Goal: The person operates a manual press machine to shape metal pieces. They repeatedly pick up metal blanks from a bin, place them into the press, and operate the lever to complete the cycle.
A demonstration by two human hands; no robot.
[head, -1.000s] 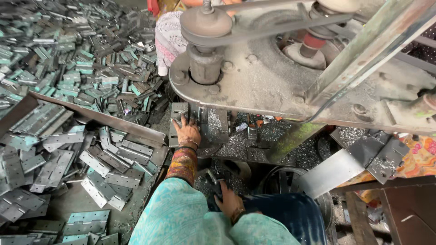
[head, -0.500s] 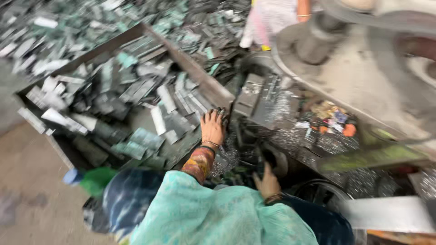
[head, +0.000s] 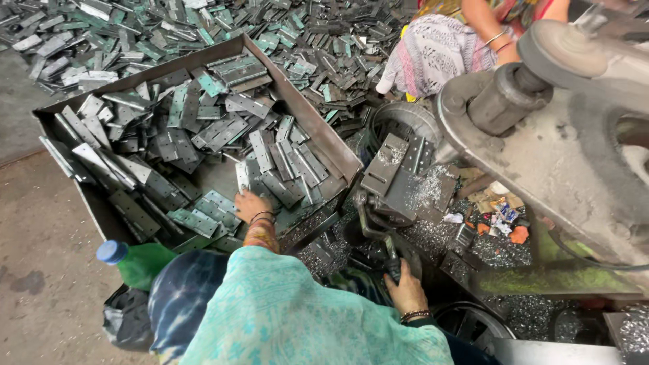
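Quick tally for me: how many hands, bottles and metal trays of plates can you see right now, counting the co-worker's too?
Own hands: 2, the left hand on the metal plates in the tray, the right hand gripping the machine lever.
Co-worker's hands: 0 visible, only an arm.
Green bottles: 1.
Trays: 1.
Total: 4.

l arm stretched fwd & down, sleeve of light green patterned cloth to the elbow, forearm bare w/ bangles at the wrist. left hand [head: 251, 203] palm down, fingers spread flat & pointing away from the body, not closed on anything. r arm bent, kept close to the torso, bangles on the wrist too. right hand [head: 407, 289] knuckles up, fingers curled tight into a fist-like grip, thumb side twd the body. hands well apart, l farther out than r.
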